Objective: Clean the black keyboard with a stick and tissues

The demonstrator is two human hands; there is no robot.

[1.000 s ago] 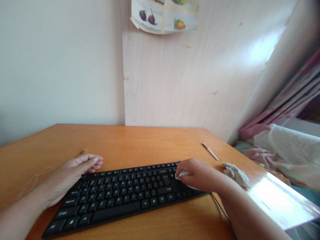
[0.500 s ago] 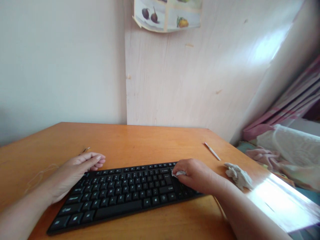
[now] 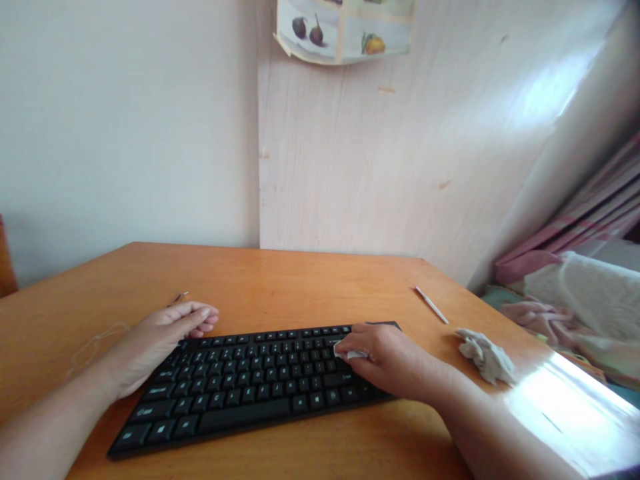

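Note:
A black keyboard (image 3: pixel 240 380) lies slightly slanted on the wooden table, its letter keys facing up. My right hand (image 3: pixel 385 353) rests over its right part, fingers closed on a small folded white tissue (image 3: pixel 356 354) pressed onto the keys. Beneath that hand, most of the number pad is hidden. At the keyboard's upper left corner lies my left hand (image 3: pixel 170 333), turned on its side with its fingers curled in and the thumb against them. Nothing shows between those fingers.
A crumpled greyish tissue (image 3: pixel 485 357) and a thin white stick (image 3: pixel 431 305) lie to the right on the table (image 3: pixel 280 287). Behind my left hand sits a small slim tool (image 3: pixel 181 297), partly hidden. A pale thread (image 3: pixel 95 343) loops at left. Folded bedding (image 3: pixel 595 307) is beyond the right edge.
My right hand has slid left with the white tissue, from the keys beside the number pad toward the main block. The left hand stays at the corner. The view has shifted slightly.

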